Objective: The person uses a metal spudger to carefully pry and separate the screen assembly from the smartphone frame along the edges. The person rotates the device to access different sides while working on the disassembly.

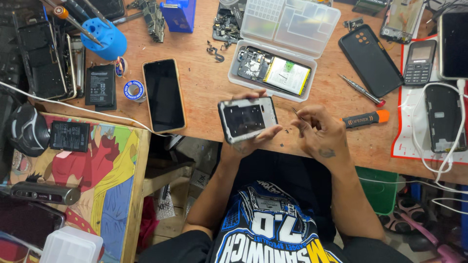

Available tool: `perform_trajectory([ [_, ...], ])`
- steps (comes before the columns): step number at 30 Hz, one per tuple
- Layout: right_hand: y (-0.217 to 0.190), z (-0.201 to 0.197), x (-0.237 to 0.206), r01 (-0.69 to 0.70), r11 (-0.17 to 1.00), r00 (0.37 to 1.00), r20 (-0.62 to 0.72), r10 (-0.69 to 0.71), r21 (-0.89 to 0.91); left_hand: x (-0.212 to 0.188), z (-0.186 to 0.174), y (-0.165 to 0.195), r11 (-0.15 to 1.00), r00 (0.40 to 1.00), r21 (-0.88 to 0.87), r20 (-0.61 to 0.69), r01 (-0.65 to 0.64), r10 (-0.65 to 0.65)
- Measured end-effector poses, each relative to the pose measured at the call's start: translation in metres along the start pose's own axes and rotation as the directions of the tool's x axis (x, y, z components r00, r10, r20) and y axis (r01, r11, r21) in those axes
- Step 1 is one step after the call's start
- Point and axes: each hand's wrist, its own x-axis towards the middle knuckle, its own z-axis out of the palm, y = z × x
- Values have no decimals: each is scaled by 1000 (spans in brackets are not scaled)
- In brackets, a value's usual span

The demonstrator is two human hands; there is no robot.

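Left hand is gripping an opened phone frame by its lower edge, fingers curled round it, holding it tilted over the near edge of the wooden surface with the inner side up, so the interior is facing the camera. Right hand is closed in a pinch on thin tweezers, tip pointing toward the frame's right side, just beside it. Clear plastic tray is lying just behind the frame, holding a stripped phone body within reach. Orange-tipped pry tool and small screwdriver are lying to the right, close by.
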Motion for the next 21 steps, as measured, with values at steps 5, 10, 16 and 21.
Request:
perform_trajectory([
  [5,27,5,-2,-59,890,998,34,49,452,-15,-2,4,990,990,22,-10,140,-140],
  [10,51,6,5,-210,483,974,136,183,850,-17,-7,5,988,989,54,21,143,-144],
  [16,56,0,1,-373,54,904,350,244,926,-19,-15,3,971,995,225,36,84,-95],
  [21,45,12,-16,-124,585,990,137,22,802,-21,-18,0,880,995,469,90,-71,32],
])
